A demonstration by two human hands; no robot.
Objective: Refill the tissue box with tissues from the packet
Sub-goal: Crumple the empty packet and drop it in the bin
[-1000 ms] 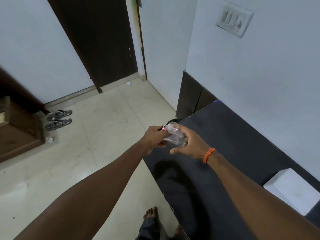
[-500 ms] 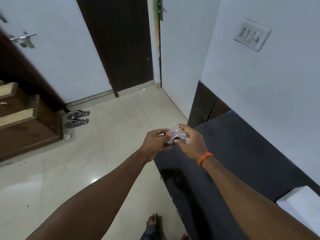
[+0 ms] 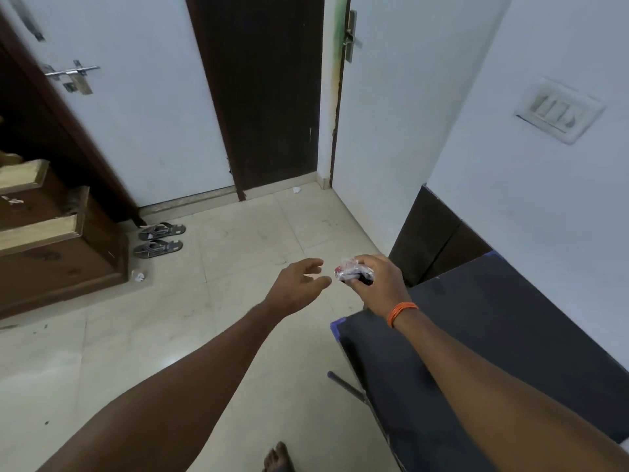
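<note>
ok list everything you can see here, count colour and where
crumpled clear plastic packet: 1, clear with a red spot, held in the right hand
dark table top: 1, dark grey, right side
grey strap sandals: 2, grey, on the floor by the left door
crumpled white paper scraps: 2, white, one by the wooden cabinet, one at the dark door's foot
brown wooden cabinet: 1, brown, far left
dark brown door: 1, centre back
white switch plate: 1, right wall
orange wrist thread: 1, right wrist
bare foot: 1, bottom edge
left hand: 1, open, empty
right hand: 1, closed on the packet
</note>
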